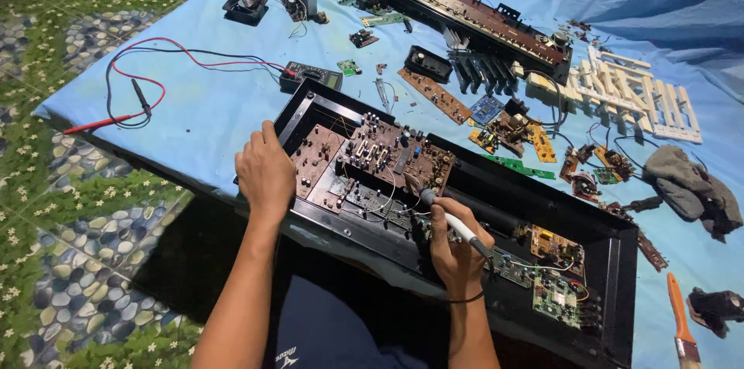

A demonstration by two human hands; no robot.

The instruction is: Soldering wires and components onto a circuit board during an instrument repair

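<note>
A long black casing [604, 249] lies open on a blue cloth, with brown circuit boards [376, 153] at its left end and green boards [559, 295] at its right. My left hand [265, 171] rests on the casing's left front corner, fingers curled against the brown board. In my right hand [457, 249] is a white-handled soldering iron [448, 218]; its tip points up-left at the wiring near the main brown board.
A multimeter [311, 75] with red and black leads lies left of the casing. Behind it lie loose circuit boards [511, 130], black keys [480, 70], white keys [628, 90] and a long board [465, 12]. A grey rag [690, 187] and a brush [680, 322] lie at the right.
</note>
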